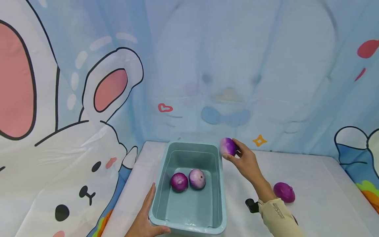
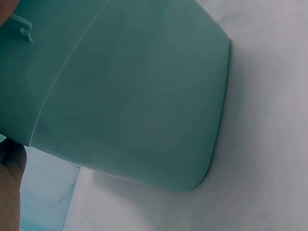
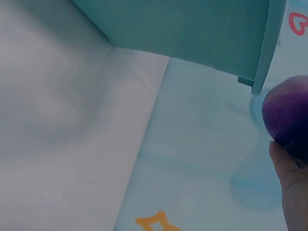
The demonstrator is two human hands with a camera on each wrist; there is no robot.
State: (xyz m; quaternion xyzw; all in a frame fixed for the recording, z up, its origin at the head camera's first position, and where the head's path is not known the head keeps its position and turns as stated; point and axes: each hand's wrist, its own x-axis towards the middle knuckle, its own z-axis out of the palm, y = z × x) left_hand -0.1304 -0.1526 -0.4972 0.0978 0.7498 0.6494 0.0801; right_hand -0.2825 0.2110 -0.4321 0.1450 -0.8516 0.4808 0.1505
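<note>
In the head view, a smooth, rectangular teal bin [image 1: 193, 214] is holding a glossy purple onion [image 1: 179, 182] beside a paler onion [image 1: 197, 179]. The left hand [image 1: 147, 215] is gripping its near-left corner, thumb spread from fingers. The right hand [image 1: 247, 163] is pinching a rounded white-and-purple onion [image 1: 227, 146] near the far-right rim. A magenta bulb [image 1: 284, 192] is lying outside. The left wrist view is showing the bin's sloping wall; the right wrist view, a digit touching the pinched onion.

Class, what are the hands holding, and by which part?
The right hand holds a round purple and white onion by its right side; the left hand grips a teal rectangular plastic bin at its near left corner.
</note>
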